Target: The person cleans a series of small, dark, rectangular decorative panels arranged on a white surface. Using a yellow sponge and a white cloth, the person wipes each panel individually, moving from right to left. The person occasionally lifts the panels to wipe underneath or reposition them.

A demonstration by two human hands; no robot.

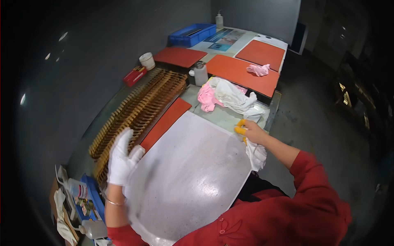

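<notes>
A large, pale, glossy sheet [188, 172] lies in front of me, with light reflecting off its near part. My left hand [122, 160], in a white glove, is raised by the sheet's left edge with fingers and thumb apart and nothing in it. Past its fingertips stands a long brown slotted rack [143, 107]. At the sheet's right edge my right hand [252, 132], with yellow covers on some fingertips, is closed on a crumpled white cloth [256, 156] that hangs below it. An orange-red mat [167, 124] shows between sheet and rack.
Beyond the sheet lie a white rag [232, 95] and a pink rag [207, 98], beside a dispenser bottle [200, 74]. Orange mats [230, 70] and a blue tray [192, 37] are farther back. At left are a red box [135, 76], a white cup [147, 61] and squeeze bottles [94, 229].
</notes>
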